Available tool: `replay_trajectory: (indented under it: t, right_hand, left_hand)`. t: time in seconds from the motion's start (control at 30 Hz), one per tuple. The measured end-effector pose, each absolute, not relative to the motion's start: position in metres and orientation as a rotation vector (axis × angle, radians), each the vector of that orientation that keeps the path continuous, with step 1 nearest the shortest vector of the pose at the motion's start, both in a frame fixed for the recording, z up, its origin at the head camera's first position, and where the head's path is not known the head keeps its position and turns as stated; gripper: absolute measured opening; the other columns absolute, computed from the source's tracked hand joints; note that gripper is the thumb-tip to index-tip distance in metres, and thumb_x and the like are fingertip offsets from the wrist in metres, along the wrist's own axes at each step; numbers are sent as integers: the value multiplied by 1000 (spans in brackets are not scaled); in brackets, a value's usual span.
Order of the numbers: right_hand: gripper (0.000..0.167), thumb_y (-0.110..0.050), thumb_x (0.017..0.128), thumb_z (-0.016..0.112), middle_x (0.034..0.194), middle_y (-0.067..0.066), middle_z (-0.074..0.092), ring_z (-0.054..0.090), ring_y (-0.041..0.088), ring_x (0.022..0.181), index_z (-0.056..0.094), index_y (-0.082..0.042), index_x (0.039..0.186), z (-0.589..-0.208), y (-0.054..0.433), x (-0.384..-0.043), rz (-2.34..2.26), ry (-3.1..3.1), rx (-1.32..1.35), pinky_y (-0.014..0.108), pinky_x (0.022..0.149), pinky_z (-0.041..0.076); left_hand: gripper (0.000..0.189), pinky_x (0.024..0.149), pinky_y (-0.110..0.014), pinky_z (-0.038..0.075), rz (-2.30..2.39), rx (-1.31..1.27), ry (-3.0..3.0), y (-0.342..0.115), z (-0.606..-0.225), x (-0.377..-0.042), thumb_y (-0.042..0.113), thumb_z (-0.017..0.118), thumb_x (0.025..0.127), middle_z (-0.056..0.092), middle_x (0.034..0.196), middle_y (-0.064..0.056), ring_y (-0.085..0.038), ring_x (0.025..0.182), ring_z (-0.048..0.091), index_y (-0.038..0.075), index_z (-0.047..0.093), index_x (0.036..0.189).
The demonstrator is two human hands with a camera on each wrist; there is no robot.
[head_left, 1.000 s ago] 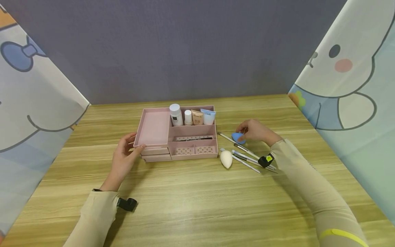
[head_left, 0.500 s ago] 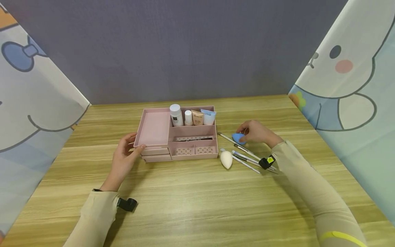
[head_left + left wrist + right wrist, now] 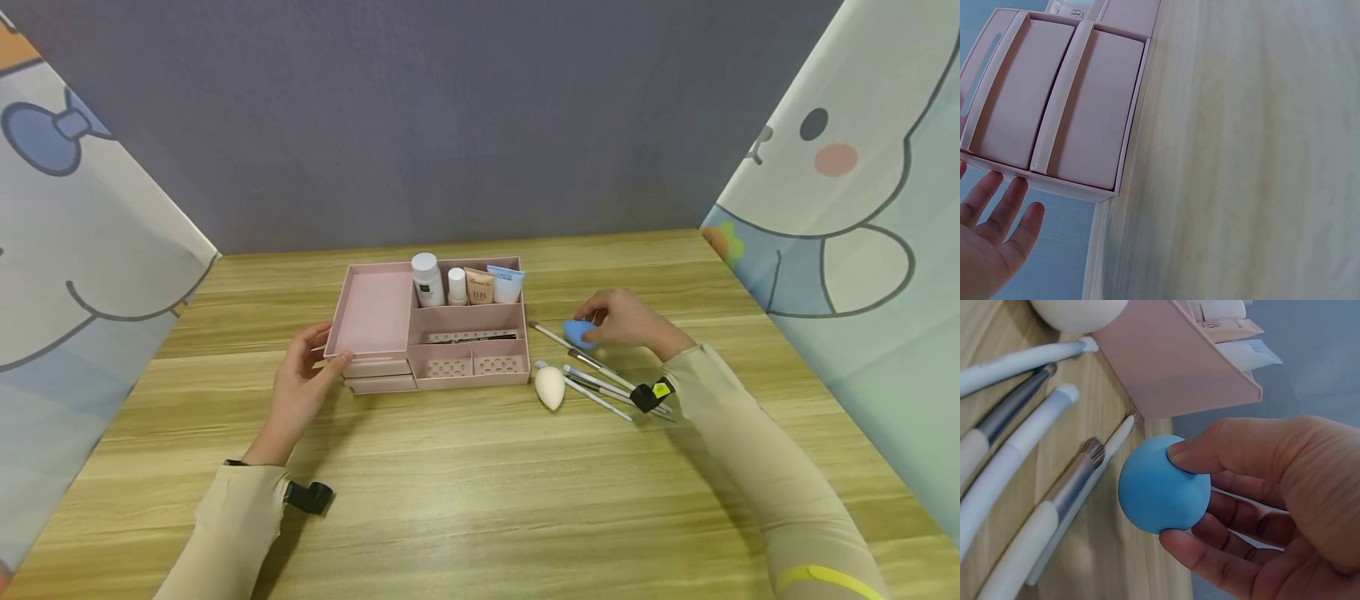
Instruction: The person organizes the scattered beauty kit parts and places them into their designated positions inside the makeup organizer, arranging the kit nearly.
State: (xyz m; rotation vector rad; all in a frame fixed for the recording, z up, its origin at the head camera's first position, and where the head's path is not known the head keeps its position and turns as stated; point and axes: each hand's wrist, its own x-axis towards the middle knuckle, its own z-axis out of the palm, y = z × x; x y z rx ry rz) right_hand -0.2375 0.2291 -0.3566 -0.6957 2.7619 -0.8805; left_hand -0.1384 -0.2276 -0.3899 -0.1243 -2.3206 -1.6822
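My right hand (image 3: 622, 321) pinches a blue makeup sponge (image 3: 578, 333) between thumb and fingers, low over the table. In the right wrist view the thumb dents the blue sponge (image 3: 1157, 487) on one side. My left hand (image 3: 300, 387) rests on the left side of a pink makeup organizer (image 3: 375, 304), thumb near its front corner. The left wrist view shows relaxed fingers (image 3: 1007, 209) along the organizer's side, beside two closed drawers (image 3: 1094, 109). A cream makeup sponge (image 3: 550, 387) and several makeup brushes (image 3: 596, 403) lie to the organizer's right.
In the organizer's back compartment stand a white bottle (image 3: 428, 282), a small white-capped bottle (image 3: 457, 287), a tan BB tube (image 3: 480, 286) and a pale blue tube (image 3: 507, 284). A dark thin stick (image 3: 483, 337) lies in the middle compartment. A grey partition (image 3: 450, 125) rises behind the table.
Almost nothing differs. My right hand has shifted very slightly around the blue makeup sponge, which stays in about the same place. The left hand keeps its position on the organizer.
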Motion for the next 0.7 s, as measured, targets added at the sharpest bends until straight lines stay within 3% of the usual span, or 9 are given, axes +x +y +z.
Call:
replay_trajectory:
  t: [0.27,0.7]
  right_hand:
    - [29,-7,83,77,106,15,66,61,28,92,72,3,109,-350,227,-234,-917,2757,-724,46,82,53]
    - [28,-4,80,79,98,10,69,64,26,87,73,2,106,-340,216,-225,-937,2794,-835,41,78,56]
  left_hand:
    - [51,84,-13,44,-1681,-125,-2330,-228,-389,-138,7,62,97,52,130,-15,-8,108,51,0,42,144]
    - [51,84,-13,44,-1688,-116,-2337,-228,-390,-138,7,62,97,52,131,-15,-8,108,51,1,42,143]
